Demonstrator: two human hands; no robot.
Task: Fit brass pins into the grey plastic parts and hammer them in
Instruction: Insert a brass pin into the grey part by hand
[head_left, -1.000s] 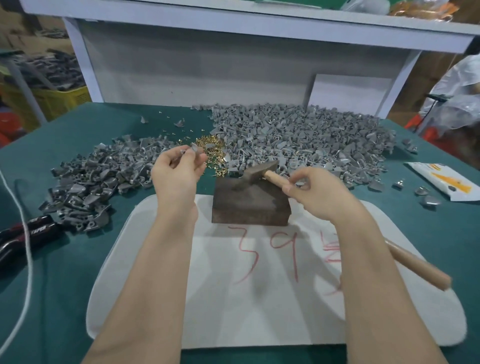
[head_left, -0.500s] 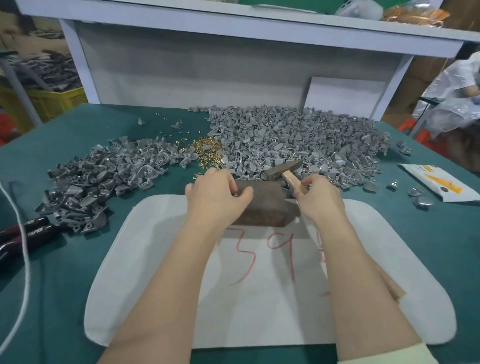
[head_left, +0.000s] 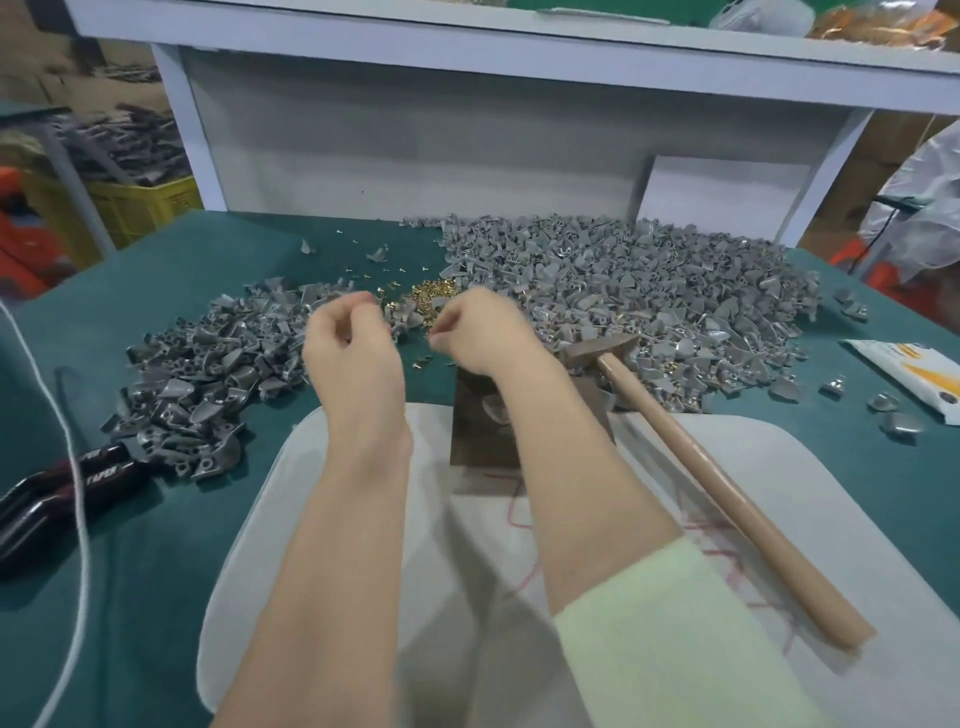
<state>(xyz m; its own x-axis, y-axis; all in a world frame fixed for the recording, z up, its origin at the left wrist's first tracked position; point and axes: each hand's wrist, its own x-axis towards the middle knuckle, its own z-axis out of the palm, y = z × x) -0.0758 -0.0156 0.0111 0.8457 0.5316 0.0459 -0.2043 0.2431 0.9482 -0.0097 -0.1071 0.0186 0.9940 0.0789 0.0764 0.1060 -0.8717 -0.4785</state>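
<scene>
right sleeve: pale yellow-green, cuff mid-forearm | left forearm: bare

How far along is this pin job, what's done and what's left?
Done, probably: the smaller grey pile on the left, though I can't make out pins in it. In hand: the hammer lies against the dark block, and the left hand and right hand hover with curled fingers by the brass pins; what they hold is blurred. Left: the larger grey pile behind.

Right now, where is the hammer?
In the head view, the hammer lies right of the right hand, head by the dark block, handle across the white mat.
</scene>
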